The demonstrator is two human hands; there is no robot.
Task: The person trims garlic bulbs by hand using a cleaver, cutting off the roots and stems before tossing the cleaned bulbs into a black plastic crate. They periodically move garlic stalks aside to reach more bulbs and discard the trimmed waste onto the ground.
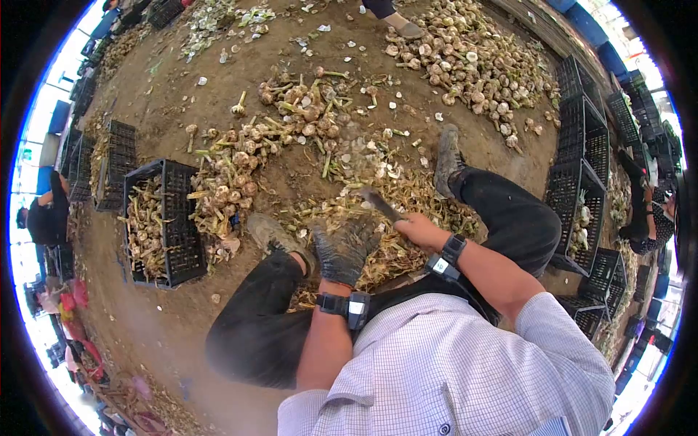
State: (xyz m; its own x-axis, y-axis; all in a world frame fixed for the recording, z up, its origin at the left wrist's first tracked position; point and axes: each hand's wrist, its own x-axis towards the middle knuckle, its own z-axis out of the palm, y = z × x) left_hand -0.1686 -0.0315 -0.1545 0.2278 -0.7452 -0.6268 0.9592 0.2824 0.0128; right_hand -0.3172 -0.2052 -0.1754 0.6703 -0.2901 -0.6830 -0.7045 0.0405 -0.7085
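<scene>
- Bare brown dirt ground (182, 320) spreads under a seated person, with heaps of pale garlic bulbs with green stalks (291, 116) toward twelve o'clock and a black slatted plastic crate (163, 225) at nine o'clock.
- Right hand (416, 231), bare, is wrapped tight around the handle of a dull grey metal knife (379, 204), blade aimed toward eleven o'clock.
- Left hand (342, 251), in a dark grimy work glove, curls downward over the yellow-green pile of cut stalks (392, 254); whether it grips a bulb cannot be told.
- Trimming well likely means keeping gloved fingers clear of the blade's edge and cutting away from the knees.
- Both forearms reach forward between the bent knees, wrists banded.
</scene>
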